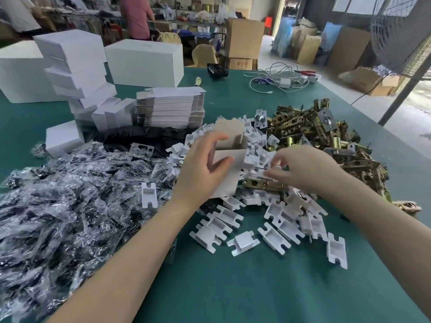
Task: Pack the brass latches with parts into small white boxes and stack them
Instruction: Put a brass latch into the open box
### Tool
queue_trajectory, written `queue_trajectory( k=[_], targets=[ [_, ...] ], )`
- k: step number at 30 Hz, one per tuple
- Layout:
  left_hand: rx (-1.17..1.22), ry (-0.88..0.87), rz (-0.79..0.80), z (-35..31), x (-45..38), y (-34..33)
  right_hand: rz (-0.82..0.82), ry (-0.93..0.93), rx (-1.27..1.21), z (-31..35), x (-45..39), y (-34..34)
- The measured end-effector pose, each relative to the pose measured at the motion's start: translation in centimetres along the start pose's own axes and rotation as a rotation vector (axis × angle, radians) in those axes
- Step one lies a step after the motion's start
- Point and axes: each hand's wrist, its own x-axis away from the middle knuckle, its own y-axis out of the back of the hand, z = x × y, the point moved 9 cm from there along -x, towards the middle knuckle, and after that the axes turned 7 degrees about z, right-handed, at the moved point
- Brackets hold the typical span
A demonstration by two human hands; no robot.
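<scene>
My left hand (203, 166) grips a small white box (229, 157) with its top flaps open, held upright above the pile. My right hand (303, 167) pinches a white plastic part (271, 170) just right of the box. A brass latch (261, 184) lies under both hands. Behind my right hand, a heap of brass latches (326, 136) covers the table. White plastic parts (268, 227) are scattered in front. Closed small white boxes (77, 73) are stacked at the back left.
Several clear bags of dark screws (70, 194) fill the left side. Flat unfolded boxes (170, 108) are piled behind. Large white cartons (144, 61) stand at the back. Cables (279, 78) lie far right. The green table (256, 287) is bare near me.
</scene>
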Motion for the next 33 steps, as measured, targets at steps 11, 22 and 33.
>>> queue_trajectory(
  k=[11, 22, 33],
  targets=[
    [0.143, 0.079, -0.034, 0.7, 0.5, 1.5, 0.297, 0.138, 0.158, 5.8, -4.5, -3.4],
    [0.142, 0.047, 0.006, 1.5, 0.3, 1.5, 0.028, 0.107, -0.28, 0.3, -1.2, 0.0],
    [0.28, 0.111, -0.006, 2.2, 0.6, 1.5, -0.55, 0.124, -1.074, 4.3, 1.7, 10.6]
  ],
)
